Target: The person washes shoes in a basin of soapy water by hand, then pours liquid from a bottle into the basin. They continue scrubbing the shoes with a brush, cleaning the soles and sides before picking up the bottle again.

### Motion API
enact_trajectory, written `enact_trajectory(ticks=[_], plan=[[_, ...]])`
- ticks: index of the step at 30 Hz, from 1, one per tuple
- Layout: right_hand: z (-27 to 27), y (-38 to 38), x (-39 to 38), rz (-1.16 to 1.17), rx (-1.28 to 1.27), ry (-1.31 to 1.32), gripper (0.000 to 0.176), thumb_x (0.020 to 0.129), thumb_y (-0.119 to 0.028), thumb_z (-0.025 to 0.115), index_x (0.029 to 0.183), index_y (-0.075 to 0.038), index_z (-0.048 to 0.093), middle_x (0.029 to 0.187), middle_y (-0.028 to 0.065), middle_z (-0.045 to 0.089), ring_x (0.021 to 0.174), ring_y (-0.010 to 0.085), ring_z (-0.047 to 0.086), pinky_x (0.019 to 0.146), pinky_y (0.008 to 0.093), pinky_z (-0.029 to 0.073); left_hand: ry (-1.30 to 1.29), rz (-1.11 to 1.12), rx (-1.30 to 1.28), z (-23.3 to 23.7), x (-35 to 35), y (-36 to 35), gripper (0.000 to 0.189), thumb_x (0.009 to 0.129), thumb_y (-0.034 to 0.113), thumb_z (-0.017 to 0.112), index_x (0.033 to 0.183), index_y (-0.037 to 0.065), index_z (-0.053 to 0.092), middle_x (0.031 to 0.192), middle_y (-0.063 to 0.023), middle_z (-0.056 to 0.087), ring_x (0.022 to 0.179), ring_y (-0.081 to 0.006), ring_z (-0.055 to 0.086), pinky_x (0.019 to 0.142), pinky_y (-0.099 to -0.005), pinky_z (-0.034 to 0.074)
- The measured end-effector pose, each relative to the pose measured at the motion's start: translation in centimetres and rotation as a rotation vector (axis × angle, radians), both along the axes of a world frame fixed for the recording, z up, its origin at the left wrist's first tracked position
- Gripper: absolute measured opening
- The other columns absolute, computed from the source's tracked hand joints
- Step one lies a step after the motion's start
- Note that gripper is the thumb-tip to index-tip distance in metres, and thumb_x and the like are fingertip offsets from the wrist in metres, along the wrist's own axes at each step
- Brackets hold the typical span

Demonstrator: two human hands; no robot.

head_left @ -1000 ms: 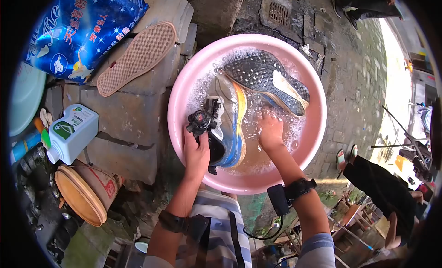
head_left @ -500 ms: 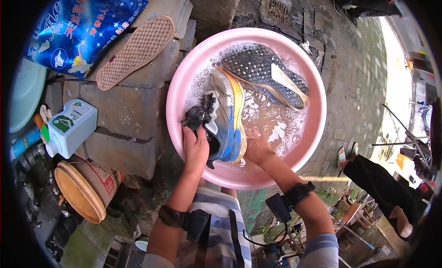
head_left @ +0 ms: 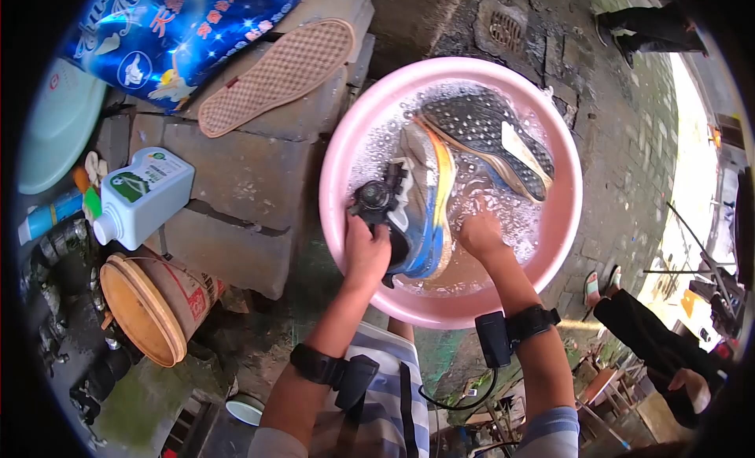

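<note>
A pink basin point(head_left: 333, 171) holds murky, sudsy water. A blue, yellow and grey sneaker point(head_left: 431, 198) lies on its side there, at the basin's left. My left hand point(head_left: 368, 253) is closed on its heel and collar end, beside a black round knob-like part point(head_left: 375, 197). My right hand point(head_left: 480, 230) dips into the water to the right of this sneaker, apart from it; the water and foam hide its fingers. Farther back, a second sneaker point(head_left: 480, 127) rests with its black studded sole up, partly under water.
Left of the basin, a checked insole point(head_left: 279, 76) and a blue detergent bag point(head_left: 181, 41) lie on stone slabs. A pale blue bottle point(head_left: 145, 194), a lidded bucket point(head_left: 149, 308) and a green basin point(head_left: 59, 135) are nearby. Another person's legs point(head_left: 641, 328) show at right.
My right hand has moved away from the sneaker's sole into the water to its right. My left hand keeps its hold. The whole view has shifted, with the basin now farther right.
</note>
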State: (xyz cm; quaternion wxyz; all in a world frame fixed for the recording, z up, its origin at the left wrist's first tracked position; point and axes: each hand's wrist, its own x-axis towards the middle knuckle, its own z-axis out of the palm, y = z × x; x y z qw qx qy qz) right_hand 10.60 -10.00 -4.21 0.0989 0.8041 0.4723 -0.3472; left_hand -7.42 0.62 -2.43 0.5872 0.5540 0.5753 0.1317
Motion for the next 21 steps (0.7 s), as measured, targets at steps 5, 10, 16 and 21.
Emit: enact_trajectory(ticks=[5,10,16,21], plan=[[-1.9,-4.2,-0.6,0.399,0.308,-0.118,0.023,0.077,-0.015,0.049,0.077,0.001,0.066,0.109,0.0267,0.055,0.088,0.0363,0.06,0.078,0.0423,0.048,0.033,-0.035,0.072,0.0,0.6,-0.1,0.049,0.076,-0.004,0.048,0.124,-0.001,0.039,0.125,-0.0188,0.044,0.122,-0.0318,0.038,0.102,-0.035,0.026],[-1.1,-5.8,-1.9,0.112,-0.147,-0.037,0.023,0.08,-0.015,0.047,0.079,0.0,0.063,0.113,0.0271,0.051,0.095,0.0367,0.057,0.08,0.0442,0.047,-0.088,0.078,-0.199,-0.1,0.7,0.1,0.053,0.076,-0.007,0.045,0.128,-0.004,0.032,0.124,-0.0218,0.044,0.117,-0.0346,0.042,0.101,-0.0365,0.029],[-0.4,-6.6,-1.9,0.032,-0.079,0.092,0.017,0.075,-0.009,0.047,0.077,0.001,0.06,0.085,0.0225,0.061,0.085,0.0344,0.059,0.077,0.0412,0.048,-0.23,0.34,-0.6,2.1,1.5,0.7,0.038,0.079,-0.006,0.039,0.115,0.002,0.046,0.11,-0.0098,0.053,0.1,-0.0197,0.05,0.089,-0.0322,0.04],[1.5,-5.8,-1.6,-0.118,0.168,0.15,0.015,0.073,-0.005,0.049,0.08,0.002,0.06,0.083,0.0223,0.061,0.08,0.0372,0.059,0.077,0.0423,0.047,-0.529,0.276,-0.669,1.3,0.6,0.9,0.03,0.084,-0.002,0.038,0.109,-0.001,0.055,0.097,-0.0118,0.062,0.083,-0.0187,0.063,0.073,-0.0303,0.054]])
